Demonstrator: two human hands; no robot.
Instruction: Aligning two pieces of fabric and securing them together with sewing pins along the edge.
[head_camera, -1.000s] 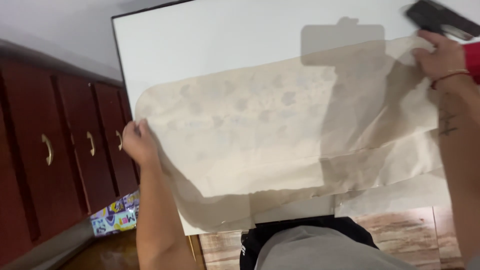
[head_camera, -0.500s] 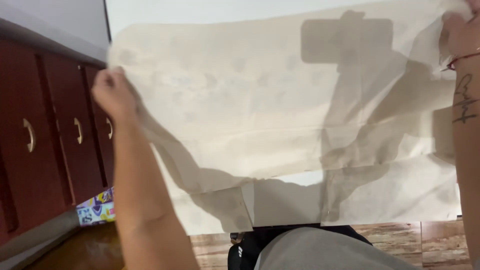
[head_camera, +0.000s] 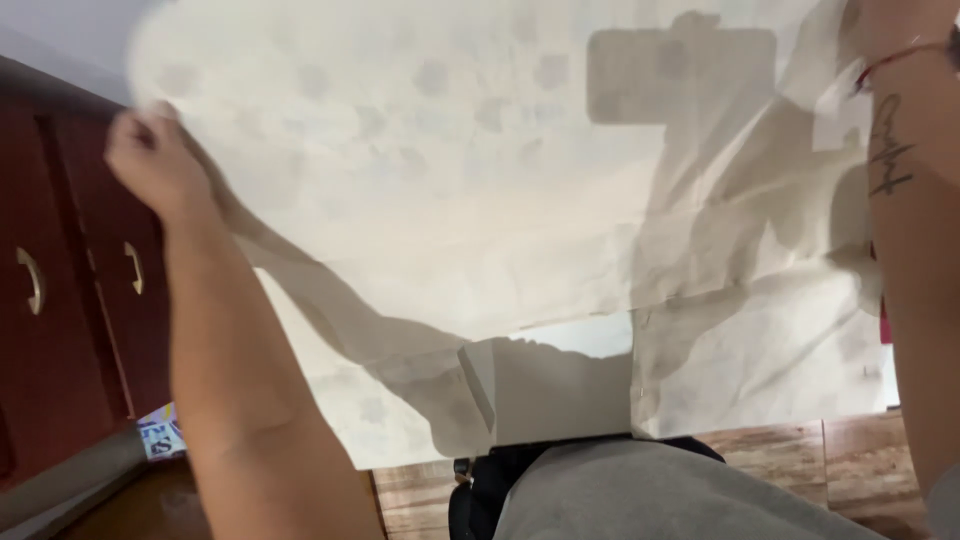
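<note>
Starting nearest the camera, a grey-clad lap (head_camera: 640, 495) is seen at the bottom edge, with a dark garment (head_camera: 490, 480) just beside it and a wooden floor (head_camera: 860, 460) showing to the right. Above that, a white board (head_camera: 565, 385) is partly uncovered where the pale cloth (head_camera: 450, 190) has been lifted off it; the cloth's lower layers (head_camera: 760, 370) are draped over the board's near edge. The cloth, thin, creased and faintly patterned with blurred spots, is held up and stretched across almost the whole view. Its left edge is pinched in the left hand (head_camera: 150, 160), whose fingers are closed tightly on the fabric, the forearm running down to the bottom of the picture. The right hand is cut off at the upper right corner; only the right wrist (head_camera: 905, 75), tattooed and ringed by a red string bracelet (head_camera: 900, 55), is shown against the cloth's right edge, so its grip cannot be told. A blocky shadow (head_camera: 680, 75) is cast on the cloth's upper part. Farther left, dark red cabinet doors (head_camera: 60, 300) with curved brass handles (head_camera: 32, 280) are seen, and a colourful printed packet (head_camera: 160, 435) lies low beside them.
</note>
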